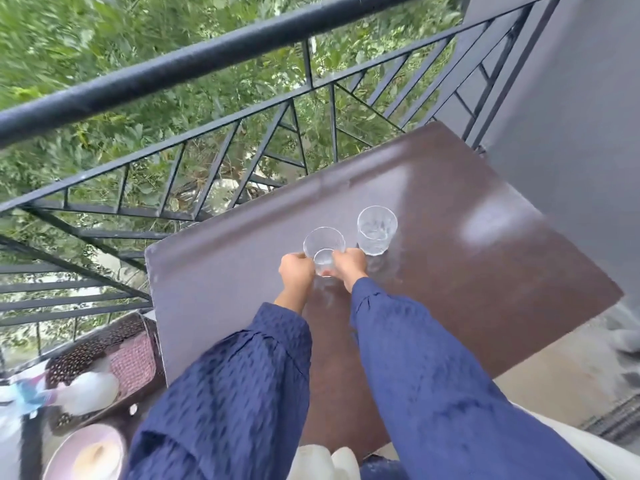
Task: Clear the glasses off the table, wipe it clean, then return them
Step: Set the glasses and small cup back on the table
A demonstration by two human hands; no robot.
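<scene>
**Two glasses out, both hands on one**

Two clear glasses are standing on the brown table (467, 254). The nearer glass (324, 252) is sitting between the hands. The left hand (296, 270) is gripping one side with curled fingers and the right hand (349, 265) is gripping the other. The second glass (376, 230) is standing untouched just beyond the right hand. I cannot tell whether either glass has anything in it. Well off to the left of the left hand, one woven basket (135, 355) is holding blurred white items (91, 393).
</scene>
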